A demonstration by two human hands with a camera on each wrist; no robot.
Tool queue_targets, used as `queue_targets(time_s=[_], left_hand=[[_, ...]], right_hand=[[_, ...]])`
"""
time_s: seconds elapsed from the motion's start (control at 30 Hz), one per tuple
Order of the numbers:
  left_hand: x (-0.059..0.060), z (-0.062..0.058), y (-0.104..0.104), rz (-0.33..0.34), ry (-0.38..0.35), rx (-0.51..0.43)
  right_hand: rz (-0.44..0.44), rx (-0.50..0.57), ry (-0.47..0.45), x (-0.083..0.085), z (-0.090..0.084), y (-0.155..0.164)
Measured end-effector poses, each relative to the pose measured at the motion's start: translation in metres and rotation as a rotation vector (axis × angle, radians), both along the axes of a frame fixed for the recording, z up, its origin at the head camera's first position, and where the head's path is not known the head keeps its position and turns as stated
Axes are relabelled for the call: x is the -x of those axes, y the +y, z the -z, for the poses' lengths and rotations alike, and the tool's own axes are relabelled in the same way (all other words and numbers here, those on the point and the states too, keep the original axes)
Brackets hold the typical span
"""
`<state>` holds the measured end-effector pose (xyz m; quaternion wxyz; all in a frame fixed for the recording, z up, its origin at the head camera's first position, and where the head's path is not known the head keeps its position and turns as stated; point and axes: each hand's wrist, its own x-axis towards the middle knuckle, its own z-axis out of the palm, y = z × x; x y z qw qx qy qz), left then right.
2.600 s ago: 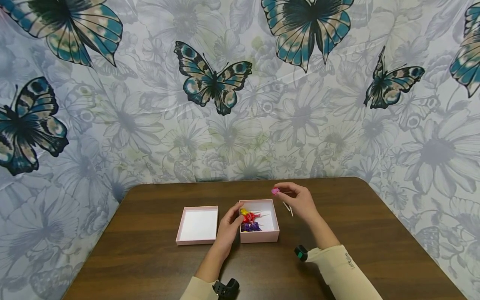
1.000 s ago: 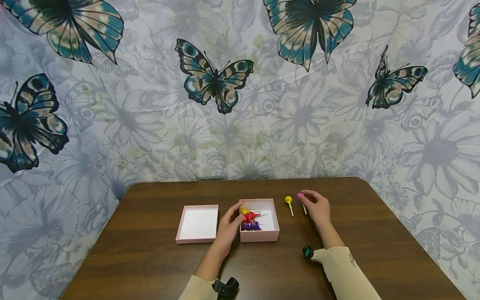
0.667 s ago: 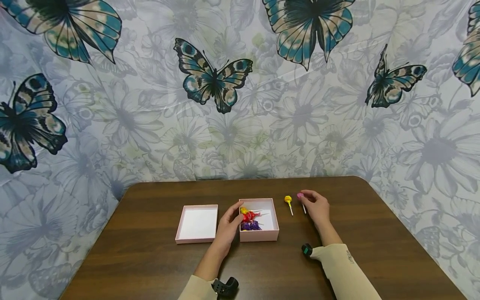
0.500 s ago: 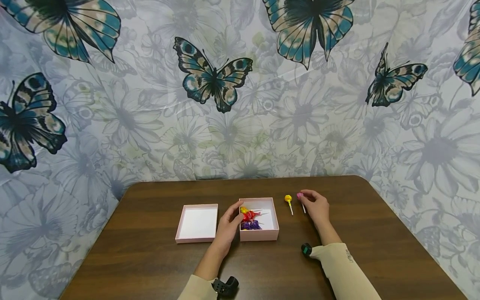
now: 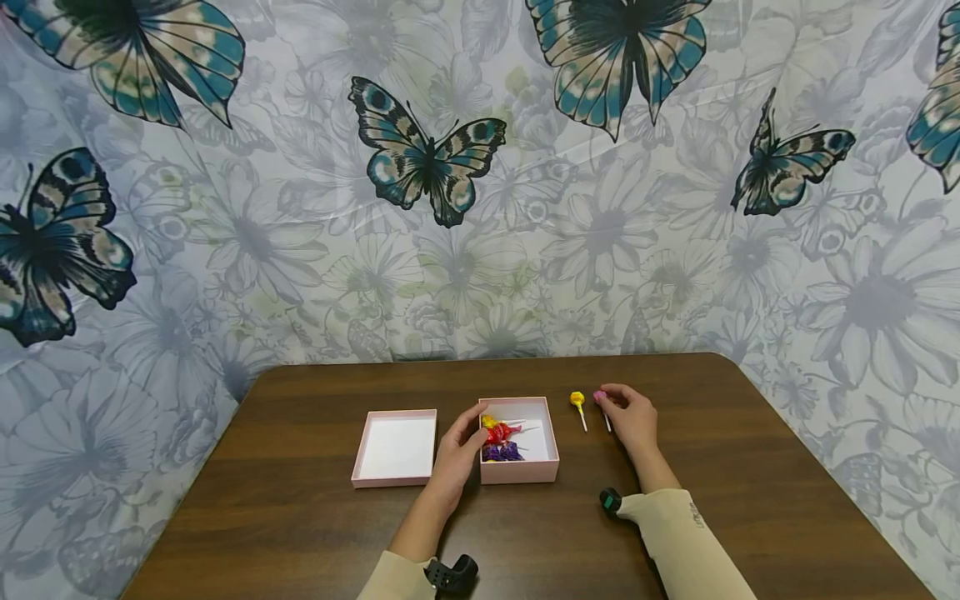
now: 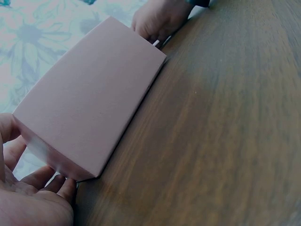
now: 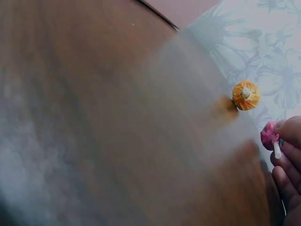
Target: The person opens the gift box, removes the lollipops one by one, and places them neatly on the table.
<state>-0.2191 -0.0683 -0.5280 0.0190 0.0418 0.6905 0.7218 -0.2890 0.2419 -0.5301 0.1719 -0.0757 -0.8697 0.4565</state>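
My left hand (image 5: pixel 453 454) holds the left wall of an open pink box (image 5: pixel 519 472), its thumb at the rim and its other fingers along the outside. Inside the box lie wrapped lollipops: a yellow one (image 5: pixel 488 422), a red one (image 5: pixel 501 433) and purple ones (image 5: pixel 502 452), partly hidden by the thumb. To the right of the box, my right hand (image 5: pixel 630 414) pinches the head of a pink lollipop (image 7: pixel 269 135) between thumb and fingers, its white stick pointing toward me. Beside it on the table lies a yellow lollipop (image 5: pixel 577 399), stick also toward me.
A shallow pink lid (image 5: pixel 393 482) with a white inside lies left of the box, close to my left forearm. The brown wooden table (image 5: pixel 300 517) ends in front of a butterfly-and-flower cloth (image 5: pixel 615 275).
My right hand has carried the pink lollipop rightward from near the box's back right corner to beside the yellow one. Lately it has shifted only slightly. The left hand stays on the box.
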Motion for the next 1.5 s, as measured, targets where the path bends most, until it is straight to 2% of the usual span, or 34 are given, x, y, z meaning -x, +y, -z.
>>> queue_targets(time_s=[0.37,1.07,1.33,1.5], left_hand=[[-0.0011,-0.0016,0.0002,0.002,0.004,0.0],[-0.0014,-0.0003,-0.0005,0.006,0.005,-0.011],[-0.001,-0.0006,-0.0011,0.006,-0.003,-0.009],[-0.0007,-0.0012,-0.0017,0.006,-0.009,-0.007]], right_hand=[[-0.007,-0.061,0.005,-0.001,0.001,-0.0006],[-0.041,-0.044,-0.008,-0.0021,0.0043,0.0017],[-0.066,-0.014,-0.022,-0.0027,0.0023,0.0025],[-0.078,0.043,-0.029,-0.0032,0.0001,0.0038]])
